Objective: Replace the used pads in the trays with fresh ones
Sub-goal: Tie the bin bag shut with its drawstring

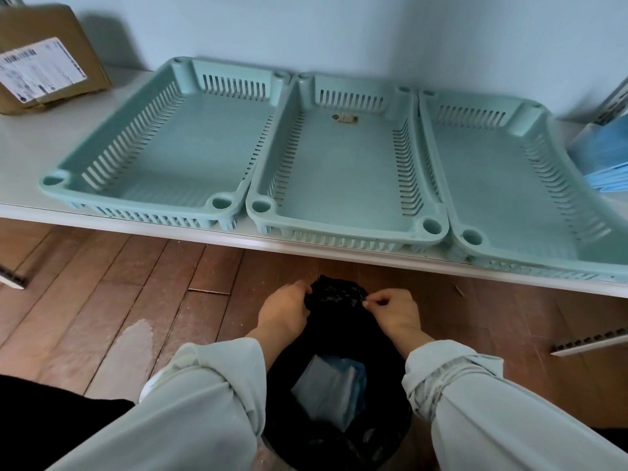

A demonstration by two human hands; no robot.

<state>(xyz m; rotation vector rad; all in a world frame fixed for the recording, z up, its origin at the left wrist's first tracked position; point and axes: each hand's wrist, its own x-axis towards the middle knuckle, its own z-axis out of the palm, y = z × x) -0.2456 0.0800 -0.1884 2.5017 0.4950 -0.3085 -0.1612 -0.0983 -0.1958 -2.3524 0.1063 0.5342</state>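
Three pale green slotted trays stand side by side on a white shelf: the left tray (71,185), the middle tray (339,229) and the right tray (475,256). No pad lies in any of them. Below, on the floor, a black bin bag (336,329) holds crumpled blue and white used pads (331,385). My left hand (283,309) grips the bag's far rim on the left. My right hand (394,311) pinches the rim on the right. A stack of blue fresh pads (605,158) lies at the shelf's right end.
A brown cardboard box (51,59) with a label leans at the shelf's back left. The floor is wooden, with a pale stain (136,338) left of the bag. White slotted strips lie on the floor at the far left (12,278) and right (591,343).
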